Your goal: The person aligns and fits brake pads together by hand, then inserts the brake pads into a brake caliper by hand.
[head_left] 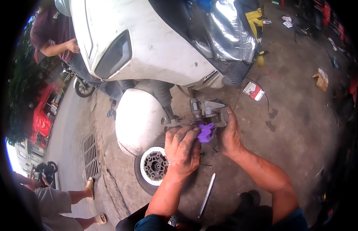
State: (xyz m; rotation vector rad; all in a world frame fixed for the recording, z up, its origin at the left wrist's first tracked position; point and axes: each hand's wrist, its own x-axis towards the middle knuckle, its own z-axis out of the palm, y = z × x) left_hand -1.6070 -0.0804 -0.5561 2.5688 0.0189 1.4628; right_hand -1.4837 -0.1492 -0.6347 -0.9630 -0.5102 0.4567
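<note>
My left hand is closed, its fingertips curled at the edge of a small purple part with lobed edges. Right above that part is a grey metal brake caliper, attached by the lower end of the scooter's front fork. My right hand grips the caliper's right side, thumb up along its outer face. The left fingertips partly hide the purple part, and whether it touches the caliper I cannot tell. A white front fender hangs just left of my left hand.
A wheel with a brake disc lies below the fender. A long metal tool is on the floor between my forearms. The white scooter body fills the space above. A red-and-white package lies rightward; two people are at left.
</note>
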